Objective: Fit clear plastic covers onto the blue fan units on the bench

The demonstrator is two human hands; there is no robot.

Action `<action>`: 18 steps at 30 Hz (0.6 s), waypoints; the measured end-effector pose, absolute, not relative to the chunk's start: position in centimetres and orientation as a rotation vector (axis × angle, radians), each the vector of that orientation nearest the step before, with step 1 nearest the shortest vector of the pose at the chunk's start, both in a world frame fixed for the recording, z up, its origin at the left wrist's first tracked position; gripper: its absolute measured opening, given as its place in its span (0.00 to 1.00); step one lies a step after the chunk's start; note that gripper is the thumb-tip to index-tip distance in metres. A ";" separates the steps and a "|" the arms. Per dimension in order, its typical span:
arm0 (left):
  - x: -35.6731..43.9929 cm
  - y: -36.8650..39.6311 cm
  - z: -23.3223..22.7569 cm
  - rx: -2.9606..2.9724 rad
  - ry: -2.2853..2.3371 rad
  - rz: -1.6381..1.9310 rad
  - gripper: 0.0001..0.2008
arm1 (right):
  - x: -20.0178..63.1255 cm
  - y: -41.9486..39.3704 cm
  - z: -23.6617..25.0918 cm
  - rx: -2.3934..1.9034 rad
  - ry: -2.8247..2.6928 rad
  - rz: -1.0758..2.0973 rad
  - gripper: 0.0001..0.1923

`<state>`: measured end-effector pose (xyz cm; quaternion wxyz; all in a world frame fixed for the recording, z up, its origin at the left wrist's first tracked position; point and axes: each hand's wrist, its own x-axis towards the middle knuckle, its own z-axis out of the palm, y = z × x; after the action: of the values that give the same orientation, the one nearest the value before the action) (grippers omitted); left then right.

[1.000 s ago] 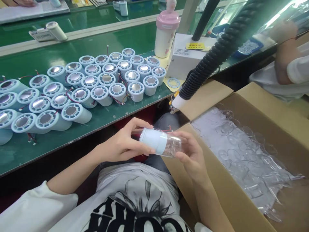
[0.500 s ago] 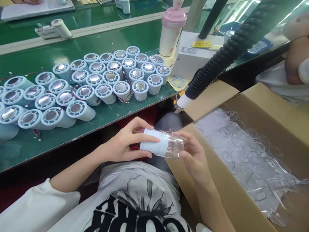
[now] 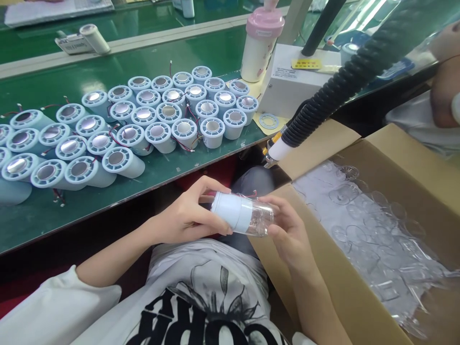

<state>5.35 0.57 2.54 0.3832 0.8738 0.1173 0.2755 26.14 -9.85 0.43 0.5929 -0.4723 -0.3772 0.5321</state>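
Note:
Above my lap, a light-blue cylindrical housing point(image 3: 233, 211) lies on its side, its right end in a clear plastic cup point(image 3: 261, 218). My left hand point(image 3: 192, 211) is closed around the blue end, with the thumb along its near side. The fingers of my right hand point(image 3: 291, 227) grip the closed end of the clear cup. A thin red wire shows over the top of the blue part. The far sides of both pieces are hidden.
Rows of similar blue housings point(image 3: 168, 112) with metal discs and wires stand on the green bench point(image 3: 158, 177). At right is a cardboard box point(image 3: 323, 282) of clear plastic parts. A black corrugated hose point(image 3: 334, 91) crosses above, near a pink-lidded cup point(image 3: 264, 28). Another person's arm point(image 3: 445, 91) is at far right.
My left hand's fingers have shifted around the blue housing, the index finger leaving its top. My right hand stays on the clear cup. The whole view has shifted slightly.

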 end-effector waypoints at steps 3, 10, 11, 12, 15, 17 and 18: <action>5.5 0.6 2.2 2.201 0.306 0.783 0.16 | 26.1 -9.8 0.4 -1.085 -0.872 1.256 0.20; 4.5 -1.0 1.7 1.868 0.579 0.827 0.42 | 26.6 -10.8 0.5 -1.121 -0.945 1.285 0.18; 4.3 -1.3 1.6 1.850 0.600 0.837 0.42 | 26.7 -10.8 0.7 -1.138 -0.965 1.261 0.17; 4.0 -1.5 1.6 1.837 0.610 0.853 0.42 | 26.7 -10.9 0.8 -1.148 -0.987 1.238 0.17; 3.3 -1.9 1.6 1.818 0.633 0.919 0.42 | 26.6 -10.7 0.6 -1.153 -1.028 1.191 0.17; 2.3 -2.3 1.7 1.810 0.700 0.966 0.40 | 26.8 -10.7 -0.2 -1.163 -0.981 1.166 0.17; 1.7 -2.8 1.7 1.794 0.770 0.989 0.38 | 27.0 -10.8 -0.9 -1.172 -0.924 1.167 0.17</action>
<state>1.71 -2.81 1.69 0.4588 0.7283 0.3127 0.4017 27.04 -10.80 -0.90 0.5838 -0.5021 -0.3960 0.5002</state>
